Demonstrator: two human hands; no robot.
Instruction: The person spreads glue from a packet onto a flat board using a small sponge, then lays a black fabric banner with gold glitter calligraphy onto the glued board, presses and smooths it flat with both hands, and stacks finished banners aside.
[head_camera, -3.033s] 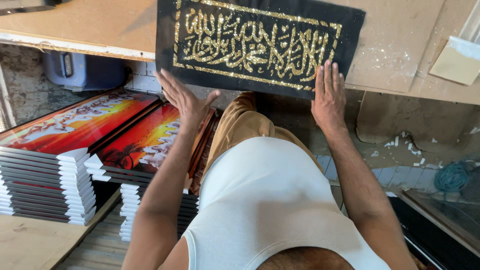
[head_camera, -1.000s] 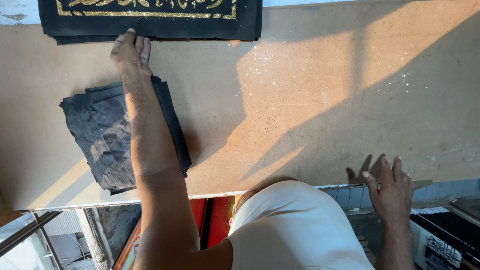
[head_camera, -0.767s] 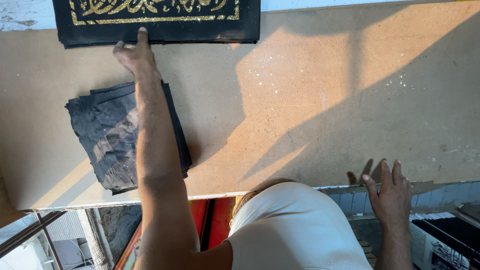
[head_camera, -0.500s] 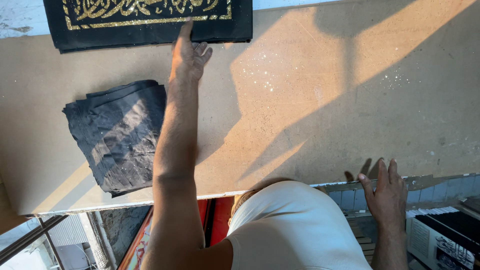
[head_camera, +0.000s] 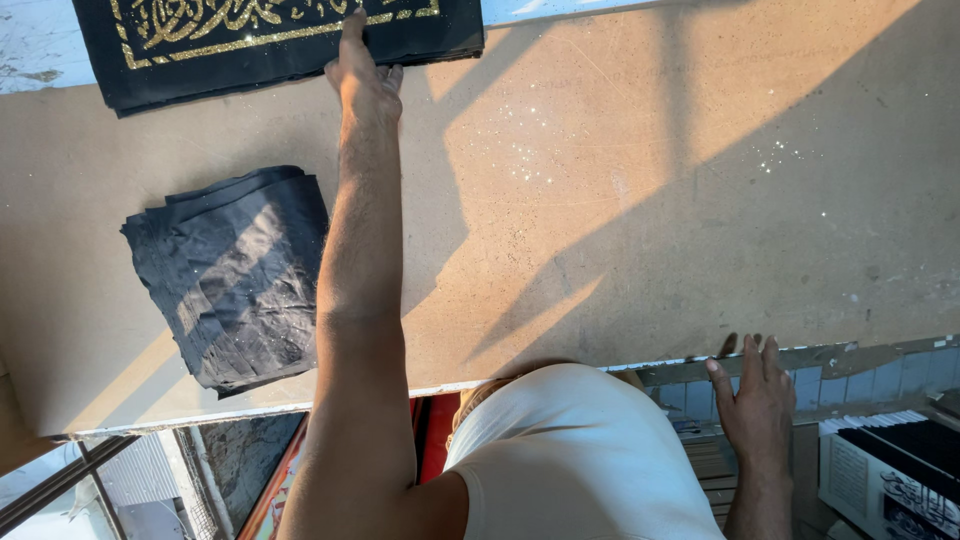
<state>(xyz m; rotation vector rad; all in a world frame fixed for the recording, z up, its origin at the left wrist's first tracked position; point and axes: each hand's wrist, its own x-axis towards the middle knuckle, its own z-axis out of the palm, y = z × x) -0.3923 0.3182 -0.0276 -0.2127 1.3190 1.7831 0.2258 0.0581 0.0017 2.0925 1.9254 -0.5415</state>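
Left hand has slid right along the black panel's near edge

My left hand (head_camera: 366, 78) now lies flat with fingers stretched out on the black panel with gold lettering (head_camera: 250, 35) at the far side of the brown board tabletop (head_camera: 640, 200), pressing rather than gripping; a second ago it sat further left, above the folded black cloth stack (head_camera: 235, 275). The panel has shifted with it, so I read this as straightening. My right hand (head_camera: 758, 400) stays open, empty, at the table's near edge
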